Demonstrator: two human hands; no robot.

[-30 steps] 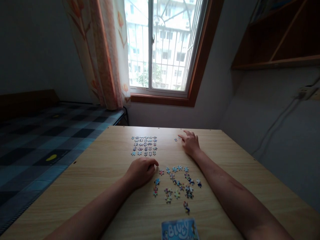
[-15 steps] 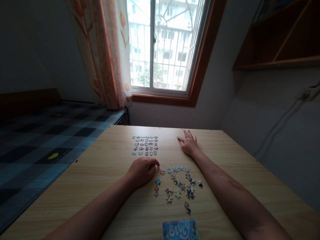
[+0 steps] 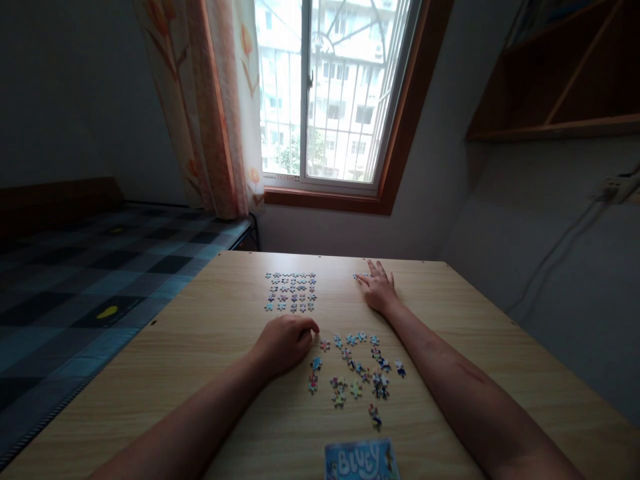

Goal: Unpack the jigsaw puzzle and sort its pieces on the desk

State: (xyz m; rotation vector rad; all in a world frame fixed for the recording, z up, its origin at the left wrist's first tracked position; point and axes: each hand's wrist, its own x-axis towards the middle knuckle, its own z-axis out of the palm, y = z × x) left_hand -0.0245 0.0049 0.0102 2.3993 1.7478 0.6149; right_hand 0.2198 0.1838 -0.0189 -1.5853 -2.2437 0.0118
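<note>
My left hand (image 3: 286,341) rests on the wooden table (image 3: 200,347) with its fingers curled under, just left of a loose scatter of coloured puzzle pieces (image 3: 357,370). Nothing shows in it. My right hand (image 3: 379,287) lies flat far out on the table, fingers stretched, its fingertips touching a few small pieces (image 3: 359,276) near the far edge. Left of it, several pieces are laid out in a neat grid (image 3: 291,292).
A blue puzzle box (image 3: 361,460) with white lettering lies at the table's near edge. A bed with a checked cover (image 3: 90,287) stands to the left. Behind the table are a curtain (image 3: 215,107) and a barred window (image 3: 333,87); wooden shelves (image 3: 550,80) hang at the right.
My right hand slid a little farther out and flattened beside the small pieces at the far edge. My left hand has stayed put.
</note>
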